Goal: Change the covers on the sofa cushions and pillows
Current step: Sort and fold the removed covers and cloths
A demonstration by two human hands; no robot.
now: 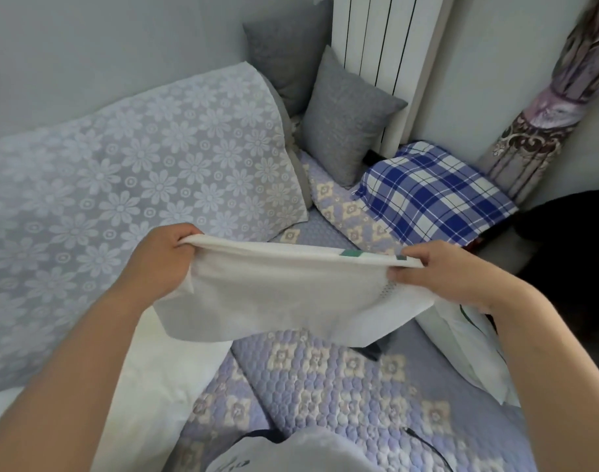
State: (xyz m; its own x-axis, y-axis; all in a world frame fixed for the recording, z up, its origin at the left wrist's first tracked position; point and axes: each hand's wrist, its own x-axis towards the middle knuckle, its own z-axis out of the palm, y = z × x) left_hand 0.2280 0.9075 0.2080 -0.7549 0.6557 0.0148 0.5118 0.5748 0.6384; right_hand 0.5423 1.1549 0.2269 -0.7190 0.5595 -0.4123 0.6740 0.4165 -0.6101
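A white textured cushion cover (284,294) hangs stretched in the air above the sofa seat, its upper edge showing small green marks. My left hand (162,257) grips its left corner and my right hand (441,270) pinches its right corner. Below it lies the quilted purple-and-cream sofa seat (325,379). A large back cushion with a white floral lace cover (121,185) leans on the wall at left. A bare white cushion (162,376) lies under my left forearm.
Two grey pillows (345,120) stand in the far corner by a white radiator (383,39). A blue plaid pillow (434,195) lies at the sofa's right end. A tied patterned curtain (543,124) hangs right. White fabric (471,349) sits at the seat's right edge.
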